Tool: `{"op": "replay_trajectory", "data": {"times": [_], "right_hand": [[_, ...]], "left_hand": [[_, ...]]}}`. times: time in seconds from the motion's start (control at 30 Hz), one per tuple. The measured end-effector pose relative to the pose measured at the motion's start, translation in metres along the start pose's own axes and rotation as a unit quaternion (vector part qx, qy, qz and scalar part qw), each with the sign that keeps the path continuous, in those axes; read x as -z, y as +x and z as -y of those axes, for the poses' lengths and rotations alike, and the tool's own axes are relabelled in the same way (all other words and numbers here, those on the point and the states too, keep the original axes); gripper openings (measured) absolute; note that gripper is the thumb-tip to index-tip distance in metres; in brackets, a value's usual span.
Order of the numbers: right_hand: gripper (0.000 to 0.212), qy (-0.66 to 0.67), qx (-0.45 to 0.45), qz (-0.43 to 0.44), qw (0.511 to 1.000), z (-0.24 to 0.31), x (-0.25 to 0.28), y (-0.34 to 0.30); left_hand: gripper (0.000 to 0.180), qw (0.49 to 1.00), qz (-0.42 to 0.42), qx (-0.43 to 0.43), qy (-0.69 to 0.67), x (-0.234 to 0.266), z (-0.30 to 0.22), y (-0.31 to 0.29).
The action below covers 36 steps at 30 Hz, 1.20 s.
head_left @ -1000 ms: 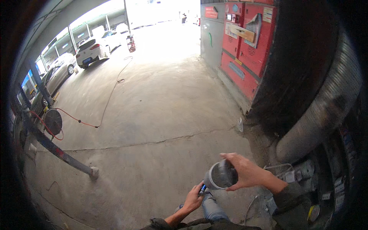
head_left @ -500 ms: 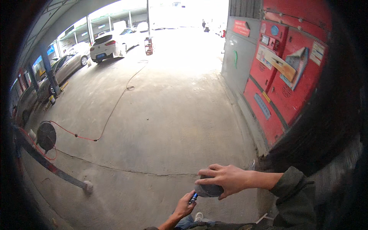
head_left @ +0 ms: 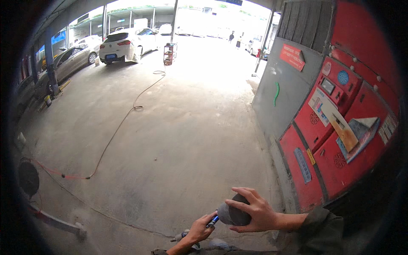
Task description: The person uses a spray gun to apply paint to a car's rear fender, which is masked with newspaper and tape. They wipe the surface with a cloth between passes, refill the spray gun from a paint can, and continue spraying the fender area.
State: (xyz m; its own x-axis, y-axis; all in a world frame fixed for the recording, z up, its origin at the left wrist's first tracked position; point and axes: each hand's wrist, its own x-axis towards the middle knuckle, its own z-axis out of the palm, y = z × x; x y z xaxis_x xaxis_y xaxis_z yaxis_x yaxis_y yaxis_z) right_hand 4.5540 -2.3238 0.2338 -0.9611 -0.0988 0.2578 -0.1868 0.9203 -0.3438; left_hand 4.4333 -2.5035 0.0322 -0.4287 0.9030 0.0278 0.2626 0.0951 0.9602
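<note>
Low in the picture, my left hand (head_left: 199, 229) is closed around a hand tool with a blue and silver body (head_left: 212, 222). A silver and dark end of it (head_left: 182, 235) sticks out on the left side of that hand. Against the tool's upper end sits a dark grey, rounded cup-like part (head_left: 234, 216). My right hand (head_left: 262, 213) grips this part from the right, fingers curved over its top and thumb beneath. The two hands are close together above the concrete floor. The tool's exact kind cannot be made out.
Red cabinets (head_left: 304, 168) and a grey metal panel (head_left: 278, 80) line the right side. A hose (head_left: 114, 140) runs along the floor to a dark round object (head_left: 29, 177) at left, near a metal bar (head_left: 57, 223). Parked cars, including a white one (head_left: 123, 47), stand beyond.
The view has shifted, so the red cabinets show nearer and more fully. Both hands still hold the tool; the cup-like part is now more upright, and the tool's silver end has come into sight.
</note>
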Motion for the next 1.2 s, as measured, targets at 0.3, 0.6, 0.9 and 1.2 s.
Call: {"op": "replay_trajectory", "data": {"times": [0.3, 0.6, 0.9, 1.2], "right_hand": [[0.073, 0.131, 0.206, 0.063, 0.968, -0.212, 0.019, 0.204], [0.073, 0.055, 0.013, -0.037, 0.998, -0.448, 0.03, 0.437], [0.093, 0.051, 0.152, 0.113, 0.981, -0.667, 0.07, 0.699], [0.086, 0.032, 0.08, -0.01, 0.996, -0.853, 0.069, 0.925]], "left_hand": [[0.059, 0.975, 0.212, -0.068, -0.025, 0.169, 0.047, 0.256], [0.053, 0.998, -0.022, 0.017, 0.049, 0.274, 0.084, 0.537], [0.038, 0.999, -0.006, 0.042, -0.023, 0.415, 0.131, 0.807], [0.038, 0.998, -0.055, 0.031, -0.014, 0.574, 0.18, 1.082]]}}
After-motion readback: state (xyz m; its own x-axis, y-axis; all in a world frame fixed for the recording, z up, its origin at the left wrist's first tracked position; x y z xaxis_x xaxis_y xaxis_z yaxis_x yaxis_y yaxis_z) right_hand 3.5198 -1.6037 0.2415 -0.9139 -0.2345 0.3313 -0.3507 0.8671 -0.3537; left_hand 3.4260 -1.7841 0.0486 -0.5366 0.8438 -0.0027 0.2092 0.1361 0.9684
